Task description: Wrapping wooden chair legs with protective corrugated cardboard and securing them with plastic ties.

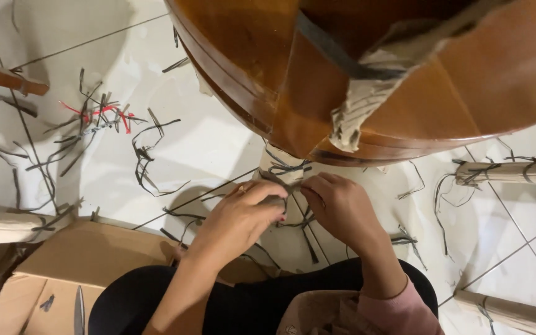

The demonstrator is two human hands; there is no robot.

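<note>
Down low, both hands work at one spot. Left hand curls over the paper-wrapped wooden leg of the round glossy brown wooden table; its fingers are bent and pressed against the wrap, nails painted dark. Whether they pinch a strand I cannot tell. Right hand sits just beside it, fingertips drawn together on a thin dark grey plastic strap that crosses the wrap just above the fingers; grip looks pinched, not open.

Textures: wrap is dull beige paper, creased; table top is smooth, lacquered, with a torn strip of grey-beige cardboard hanging off its edge above the fingers, held by a dark band.

Counted: three other paper-wrapped legs, two lying well right of the fingers, one far left. One flat brown cardboard sheet lies below and left of the left fingers. Cut dark straps are scattered on the white tiled floor, too many to count; one red strand lies among them, up and left.
</note>
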